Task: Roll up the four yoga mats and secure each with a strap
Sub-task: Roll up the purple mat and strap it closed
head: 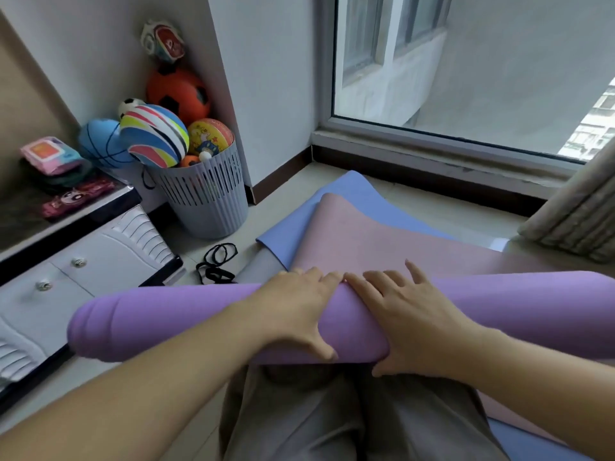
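Observation:
A purple yoga mat [173, 321] lies rolled into a thick tube across the lower middle of the view. My left hand [296, 311] and my right hand [409, 321] grip the roll side by side at its middle, fingers over the top and thumbs underneath. Beyond the roll a pink mat [359, 234] lies flat on top of a blue mat [346, 191], which also shows at the bottom right. Several black straps [218, 262] lie in a loose heap on the floor to the left of the mats.
A grey slatted basket [206, 194] full of balls stands in the corner. A white drawer unit [83, 257] with small items on top is at the left. A window [466, 68] and a curtain [579, 214] bound the far and right sides. My grey trousers [332, 414] fill the bottom.

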